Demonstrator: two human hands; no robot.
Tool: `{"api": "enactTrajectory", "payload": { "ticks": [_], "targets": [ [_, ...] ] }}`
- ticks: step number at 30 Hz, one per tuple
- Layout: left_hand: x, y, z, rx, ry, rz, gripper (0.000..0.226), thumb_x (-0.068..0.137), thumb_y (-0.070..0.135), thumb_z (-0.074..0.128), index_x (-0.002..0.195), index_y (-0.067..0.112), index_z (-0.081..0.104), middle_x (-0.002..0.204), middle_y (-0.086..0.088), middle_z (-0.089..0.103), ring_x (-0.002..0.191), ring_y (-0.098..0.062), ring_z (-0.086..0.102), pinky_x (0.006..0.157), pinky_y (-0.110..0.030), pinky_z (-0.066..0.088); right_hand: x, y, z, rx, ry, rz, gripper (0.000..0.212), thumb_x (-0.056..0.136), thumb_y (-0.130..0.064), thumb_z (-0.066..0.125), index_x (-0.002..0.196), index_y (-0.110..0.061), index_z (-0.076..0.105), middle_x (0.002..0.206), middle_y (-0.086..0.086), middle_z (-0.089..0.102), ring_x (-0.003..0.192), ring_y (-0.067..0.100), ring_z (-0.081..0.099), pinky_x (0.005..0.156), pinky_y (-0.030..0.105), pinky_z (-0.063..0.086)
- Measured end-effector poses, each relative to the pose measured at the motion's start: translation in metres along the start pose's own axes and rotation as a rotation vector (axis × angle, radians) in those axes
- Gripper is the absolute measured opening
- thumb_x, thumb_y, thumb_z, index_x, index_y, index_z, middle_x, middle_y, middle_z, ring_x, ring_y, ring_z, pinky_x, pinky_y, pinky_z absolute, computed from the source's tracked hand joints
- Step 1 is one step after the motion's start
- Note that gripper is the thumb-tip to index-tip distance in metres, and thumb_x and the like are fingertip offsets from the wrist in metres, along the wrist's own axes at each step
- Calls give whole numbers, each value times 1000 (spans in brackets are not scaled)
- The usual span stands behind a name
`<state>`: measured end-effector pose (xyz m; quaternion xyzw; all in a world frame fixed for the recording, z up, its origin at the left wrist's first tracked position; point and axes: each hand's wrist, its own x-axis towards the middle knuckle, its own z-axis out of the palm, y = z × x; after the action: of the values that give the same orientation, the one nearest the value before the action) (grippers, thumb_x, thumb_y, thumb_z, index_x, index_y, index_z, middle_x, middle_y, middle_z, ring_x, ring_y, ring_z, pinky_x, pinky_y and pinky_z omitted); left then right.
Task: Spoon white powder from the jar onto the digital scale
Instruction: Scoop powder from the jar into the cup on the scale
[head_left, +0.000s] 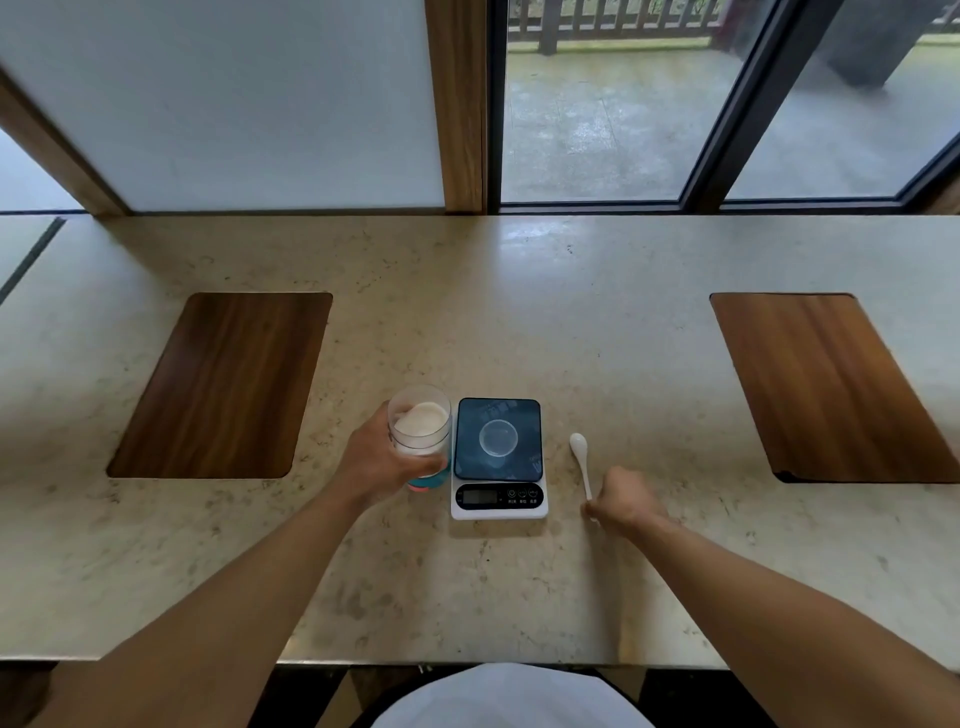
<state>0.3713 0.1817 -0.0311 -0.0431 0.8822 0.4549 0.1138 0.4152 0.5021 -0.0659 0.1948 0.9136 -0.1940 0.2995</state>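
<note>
powder jar (420, 434) gripped tilted by left hand (375, 461); right hand (621, 501) pinches spoon (581, 460) handle; lift it level before scooping.

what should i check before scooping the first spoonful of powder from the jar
1. Clear glass jar open, white powder reachable: ok.
2. Left hand gripping the jar: ok.
3. Small clear cup sitting on the dark platform of the white digital scale: ok.
4. Cup empty: ok, no powder seen.
5. Scale display on and zeroed: cannot tell, too blurred.
6. White plastic spoon lifted: not ok; right hand is at its handle end, but it lies on the beige stone counter.
</note>
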Motion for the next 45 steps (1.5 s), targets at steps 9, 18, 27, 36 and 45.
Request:
{"api": "enactTrajectory", "payload": {
  "ticks": [9, 18, 27, 36, 45],
  "targets": [
    [-3, -3, 0, 3, -28, 5, 80, 53, 44, 92, 124, 39, 55, 110, 20, 67, 100, -1, 63, 77, -20, 48, 2, -5, -6, 48, -2, 35, 15, 85, -20, 68, 93, -7, 69, 90, 13, 73, 82, 29, 72, 78, 39, 62],
    [-8, -2, 0, -12, -15, -1, 83, 54, 39, 94, 128, 33, 55, 114, 15, 66, 102, -5, 62, 80, -23, 49, -1, -6, -2, 62, 20, 26, 15, 88, -21, 66, 94, -7, 65, 90, 13, 69, 81, 28, 70, 65, 34, 59],
    [-5, 6, -5, 24, -17, 40, 81, 57, 40, 93, 128, 32, 54, 114, 13, 65, 103, -10, 62, 79, -21, 48, -3, -5, -15, 101, 75, -7, 22, 93, -25, 61, 85, -5, 68, 82, 10, 66, 71, 26, 67, 51, 28, 47],
    [-2, 12, -5, -15, 34, 27, 83, 48, 49, 91, 121, 33, 56, 108, 14, 67, 97, -5, 63, 77, -25, 51, -9, -40, -47, 283, 202, -180, 21, 103, -24, 37, 97, -10, 53, 91, 12, 65, 79, 30, 68, 74, 51, 60],
    [1, 13, -7, 54, 47, 62, 82, 52, 45, 92, 125, 33, 55, 111, 12, 68, 99, -11, 65, 84, -32, 55, -32, -71, -76, 392, 253, -552, 20, 106, -27, 43, 93, -17, 55, 73, 2, 71, 55, 16, 68, 59, 32, 59]
  ]
}}
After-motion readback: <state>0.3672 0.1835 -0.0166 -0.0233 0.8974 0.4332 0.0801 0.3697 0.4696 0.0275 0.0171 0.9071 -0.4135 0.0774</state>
